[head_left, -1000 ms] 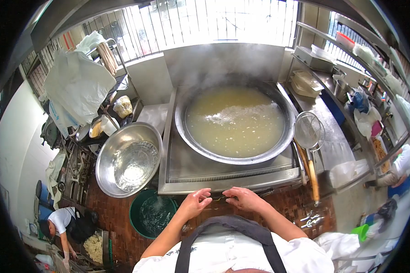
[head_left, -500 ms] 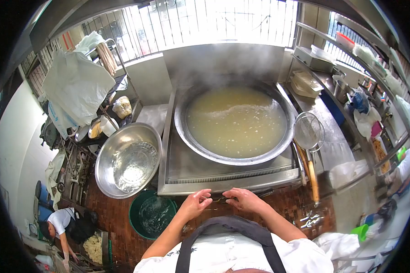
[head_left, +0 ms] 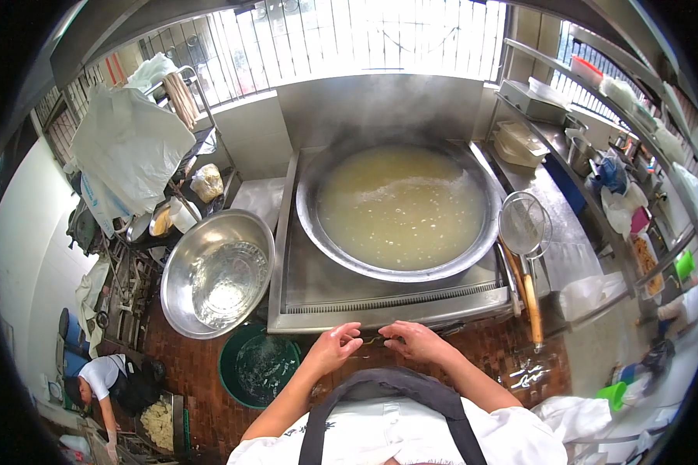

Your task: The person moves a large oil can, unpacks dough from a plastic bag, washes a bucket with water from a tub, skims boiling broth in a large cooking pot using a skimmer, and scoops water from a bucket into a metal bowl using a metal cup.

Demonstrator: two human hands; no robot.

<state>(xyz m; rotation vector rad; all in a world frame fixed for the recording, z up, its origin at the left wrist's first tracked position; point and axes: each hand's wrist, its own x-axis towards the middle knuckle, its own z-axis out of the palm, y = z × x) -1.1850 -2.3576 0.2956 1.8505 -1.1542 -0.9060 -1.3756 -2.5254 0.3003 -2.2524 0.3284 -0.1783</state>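
My left hand (head_left: 333, 347) hovers in front of the stove's front edge, empty, its fingers loosely bent and apart. Close beside it, my right hand (head_left: 411, 341) is held the same way with nothing in it. Both hands are nearest to the steel stove top (head_left: 380, 308) and appear apart from it. Beyond them sits a very wide metal wok (head_left: 329, 262), filled with steaming, cloudy yellowish liquid (head_left: 399, 213) with small pale bits on the surface. To its right lie wire strainers (head_left: 523, 223) with a wooden handle (head_left: 533, 310).
Left of the stove are a large steel bowl (head_left: 180, 291) and a green tub (head_left: 233, 384) of water on the brick-coloured floor. A co-worker (head_left: 105, 384) bends over a tray of pale food (head_left: 157, 425) at lower left. Shelves (head_left: 554, 132) with containers line the right.
My hands stay in nearly the same place. The co-worker at lower left has shifted an arm slightly. At the far right, another person's arm and a green item have moved.
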